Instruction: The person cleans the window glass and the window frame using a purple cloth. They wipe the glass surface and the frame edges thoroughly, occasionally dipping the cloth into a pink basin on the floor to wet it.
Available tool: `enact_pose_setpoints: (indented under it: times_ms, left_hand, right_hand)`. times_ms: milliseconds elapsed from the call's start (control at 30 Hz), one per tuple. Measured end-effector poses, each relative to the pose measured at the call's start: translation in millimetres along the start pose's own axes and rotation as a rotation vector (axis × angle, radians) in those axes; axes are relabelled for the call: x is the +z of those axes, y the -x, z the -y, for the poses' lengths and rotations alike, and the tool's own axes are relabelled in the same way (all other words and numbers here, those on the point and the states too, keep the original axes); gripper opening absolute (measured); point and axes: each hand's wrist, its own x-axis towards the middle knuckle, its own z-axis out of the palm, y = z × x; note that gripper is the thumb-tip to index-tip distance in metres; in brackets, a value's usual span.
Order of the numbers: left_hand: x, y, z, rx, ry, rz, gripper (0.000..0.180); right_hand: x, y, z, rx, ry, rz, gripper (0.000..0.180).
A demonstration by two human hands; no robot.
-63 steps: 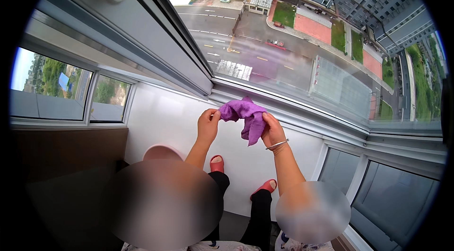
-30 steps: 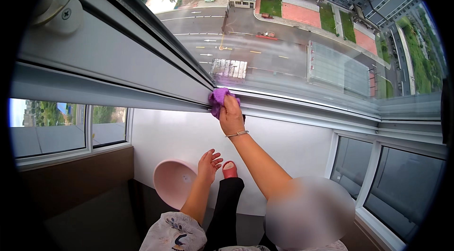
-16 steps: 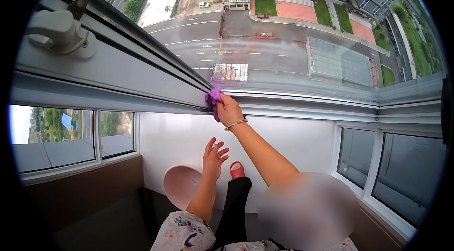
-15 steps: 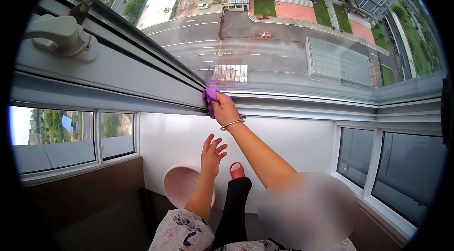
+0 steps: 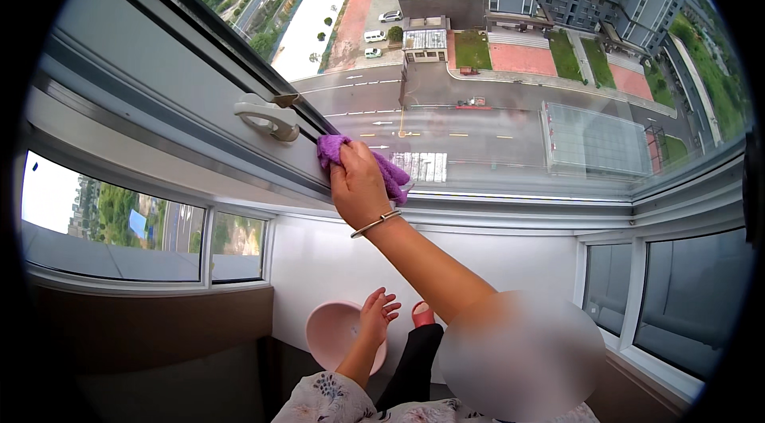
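My right hand (image 5: 360, 184), with a bracelet at the wrist, is closed on a crumpled purple cloth (image 5: 333, 149). The cloth presses against the inner edge of the grey window frame (image 5: 191, 96), and a loose end hangs to the right of my fingers. Just up and left of the cloth, a white window handle (image 5: 267, 116) juts from that frame. Lower down, my left hand (image 5: 378, 313) hovers with its fingers apart and nothing in them. It is in front of the right rim of a pink basin (image 5: 328, 335).
The window pane (image 5: 478, 152) looks down on a road and buildings far below. A white sill (image 5: 470, 256) runs under it. Smaller windows stand at the left (image 5: 111, 220) and right (image 5: 693, 287). My foot in a red slipper (image 5: 423, 314) is beside the basin.
My right hand has wiped the cloth up along the frame's edge, closer to the handle. My left hand stays open near the basin. The whole view has shifted.
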Motion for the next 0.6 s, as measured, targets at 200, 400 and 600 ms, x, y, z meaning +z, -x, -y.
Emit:
enact_pose_setpoints:
  times_ms: [200, 400, 600]
  left_hand:
    - [7.3, 26.5, -30.8, 0.168, 0.008, 0.023, 0.031]
    - [52.6, 40.3, -88.7, 0.391, 0.001, 0.134, 0.036]
    - [79.7, 65.1, -144.2, 0.773, -0.198, 0.087, 0.037]
  right_hand:
    - [-1.1, -26.2, 35.2, -0.185, -0.153, -0.021, 0.030]
    - [-23.6, 51.0, -80.8, 0.294, -0.097, 0.213, 0.026]
    - [-96.3, 24.8, 14.3, 0.861, -0.979, 0.309, 0.030]
